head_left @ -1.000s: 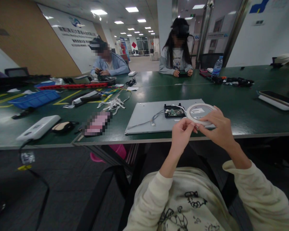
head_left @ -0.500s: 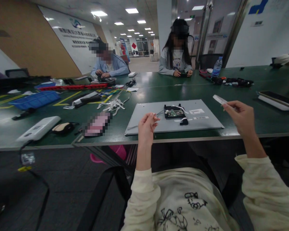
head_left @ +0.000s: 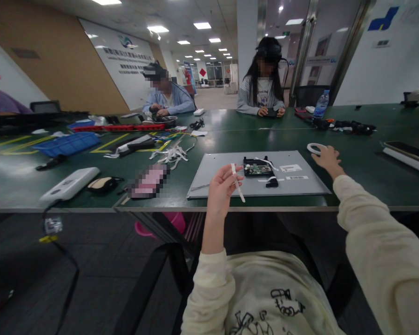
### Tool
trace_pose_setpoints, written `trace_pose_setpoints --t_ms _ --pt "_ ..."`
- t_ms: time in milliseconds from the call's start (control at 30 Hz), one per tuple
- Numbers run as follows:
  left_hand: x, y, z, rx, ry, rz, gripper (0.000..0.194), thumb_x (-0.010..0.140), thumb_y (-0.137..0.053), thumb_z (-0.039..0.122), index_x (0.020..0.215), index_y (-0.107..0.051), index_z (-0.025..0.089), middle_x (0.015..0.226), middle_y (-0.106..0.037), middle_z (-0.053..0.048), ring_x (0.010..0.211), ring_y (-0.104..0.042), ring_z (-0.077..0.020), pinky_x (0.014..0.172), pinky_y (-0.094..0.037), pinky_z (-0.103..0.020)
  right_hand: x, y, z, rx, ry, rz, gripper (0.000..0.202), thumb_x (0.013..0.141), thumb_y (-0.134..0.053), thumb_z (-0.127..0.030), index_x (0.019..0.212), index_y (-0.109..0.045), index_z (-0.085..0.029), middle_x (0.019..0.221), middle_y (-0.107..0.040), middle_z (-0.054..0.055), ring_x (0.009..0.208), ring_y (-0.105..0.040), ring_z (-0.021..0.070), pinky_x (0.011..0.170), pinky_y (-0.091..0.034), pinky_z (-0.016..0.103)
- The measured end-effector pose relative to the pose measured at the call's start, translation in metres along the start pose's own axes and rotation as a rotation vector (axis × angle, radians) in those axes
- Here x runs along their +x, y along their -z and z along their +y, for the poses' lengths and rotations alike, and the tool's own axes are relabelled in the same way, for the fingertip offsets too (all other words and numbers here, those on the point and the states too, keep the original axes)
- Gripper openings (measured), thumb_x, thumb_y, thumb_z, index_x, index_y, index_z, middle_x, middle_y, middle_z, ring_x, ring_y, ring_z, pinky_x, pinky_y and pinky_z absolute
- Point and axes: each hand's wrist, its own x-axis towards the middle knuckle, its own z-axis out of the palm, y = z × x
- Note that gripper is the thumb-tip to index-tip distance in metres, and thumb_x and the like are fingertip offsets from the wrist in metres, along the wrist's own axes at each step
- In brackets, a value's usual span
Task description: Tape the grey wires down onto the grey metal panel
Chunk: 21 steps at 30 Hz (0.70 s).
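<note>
My left hand (head_left: 223, 184) is raised over the near edge of a grey flat panel (head_left: 216, 174), pinching a short strip of white tape (head_left: 238, 186) that hangs down from the fingers. To the right of the panel, my right hand (head_left: 328, 159) reaches forward, its thumb and finger at the rim of a white roll of tape (head_left: 313, 149), low over the table; the other fingers are spread. On the panel sits a black bracket with a green circuit board (head_left: 256, 168). White tape pieces and a small black part (head_left: 272, 182) lie beside it.
A pink phone (head_left: 150, 180), a white power strip (head_left: 71, 184) and a pile of white strips (head_left: 172, 153) lie left of the panel. Farther left is a blue tray (head_left: 68, 144). A phone on a white box (head_left: 410, 156) lies right. Two people sit across the table.
The white strip is now visible in my left hand. My right hand has moved forward and lower with the tape roll, which now appears nearly flat. The view has shifted slightly.
</note>
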Motion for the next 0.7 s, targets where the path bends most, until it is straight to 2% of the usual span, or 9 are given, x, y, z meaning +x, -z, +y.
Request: trace_pose_setpoints --t_ms 67,133,267,367,433,533,600,667,700 --pt "0.0 0.002 -0.001 0.015 -0.004 0.008 0.035 0.067 -0.075 0.024 0.1 -0.065 0.018 0.106 -0.071 -0.006 0.067 -0.065 -0.0087 0.065 -0.052 -0.022 -0.001 -0.012 0.007 0.016 -0.119 0.087 0.048 0.088 -0.051 -0.035 0.129 -0.056 -0.012 0.132 -0.047 0.027 0.119 -0.046 0.037 0.09 -0.04 0.051" --pt "-0.001 0.002 -0.003 0.021 -0.004 0.016 0.034 0.068 -0.075 0.025 0.1 -0.064 0.018 0.105 -0.071 -0.006 0.067 -0.065 -0.0088 0.065 -0.053 -0.023 0.004 -0.019 0.014 0.047 -0.151 0.081 0.045 0.09 -0.044 -0.029 0.128 -0.056 -0.009 0.124 -0.054 0.026 0.115 -0.051 0.0343 0.092 -0.041 0.047" --pt "-0.002 -0.002 -0.01 0.017 0.019 -0.007 0.033 0.069 -0.074 0.025 0.1 -0.063 0.018 0.107 -0.071 -0.007 0.066 -0.066 -0.0087 0.066 -0.052 -0.022 0.017 -0.022 0.021 0.094 -0.081 -0.071 0.052 0.09 -0.043 -0.026 0.138 -0.046 -0.008 0.123 -0.057 0.026 0.113 -0.055 0.0332 0.094 -0.04 0.047" --pt "-0.003 -0.004 -0.012 0.018 0.019 -0.026 0.036 0.069 -0.075 0.024 0.102 -0.063 0.018 0.109 -0.071 -0.008 0.069 -0.068 -0.0103 0.067 -0.053 -0.023 0.02 -0.022 0.018 0.091 -0.008 -0.146 0.069 0.088 -0.051 -0.031 0.149 -0.029 -0.009 0.134 -0.051 0.026 0.12 -0.051 0.0358 0.099 -0.035 0.051" --pt "-0.002 -0.005 -0.013 0.028 0.018 -0.016 0.037 0.068 -0.075 0.024 0.103 -0.062 0.019 0.109 -0.072 -0.009 0.075 -0.07 -0.0131 0.07 -0.053 -0.024 0.018 -0.02 0.011 0.13 0.06 -0.168 0.074 0.087 -0.054 -0.03 0.151 -0.024 -0.007 0.138 -0.047 0.026 0.124 -0.049 0.0354 0.102 -0.033 0.051" --pt "0.0 -0.009 -0.017 0.048 0.015 0.023 0.04 0.067 -0.077 0.026 0.104 -0.062 0.019 0.111 -0.071 -0.01 0.085 -0.072 -0.0183 0.073 -0.054 -0.026 0.003 -0.008 -0.014 0.306 0.202 -0.126 0.063 0.087 -0.053 -0.027 0.145 -0.037 -0.007 0.132 -0.055 0.022 0.122 -0.052 0.0291 0.104 -0.035 0.043" --pt "0.001 -0.012 -0.02 0.061 -0.003 0.051 0.043 0.068 -0.078 0.027 0.107 -0.062 0.018 0.11 -0.071 -0.011 0.089 -0.072 -0.0207 0.075 -0.054 -0.027 -0.02 0.007 -0.044 0.482 0.303 -0.091 0.051 0.088 -0.051 -0.029 0.136 -0.049 -0.012 0.123 -0.063 0.017 0.115 -0.058 0.0249 0.102 -0.039 0.042" --pt "0.001 -0.015 -0.022 0.076 -0.016 0.061 0.05 0.069 -0.078 0.026 0.115 -0.06 0.019 0.106 -0.073 -0.011 0.091 -0.072 -0.0221 0.075 -0.055 -0.028 -0.056 0.025 -0.082 0.704 0.37 -0.156 0.04 0.09 -0.05 -0.038 0.123 -0.059 -0.016 0.111 -0.069 0.012 0.107 -0.063 0.0226 0.096 -0.046 0.042" --pt "0.001 -0.016 -0.023 0.083 -0.022 0.061 0.055 0.069 -0.078 0.026 0.121 -0.058 0.019 0.103 -0.074 -0.01 0.09 -0.072 -0.0223 0.076 -0.055 -0.028 -0.078 0.034 -0.103 0.817 0.382 -0.252 0.04 0.091 -0.049 -0.043 0.119 -0.061 -0.017 0.107 -0.07 0.011 0.103 -0.065 0.0221 0.091 -0.049 0.041"
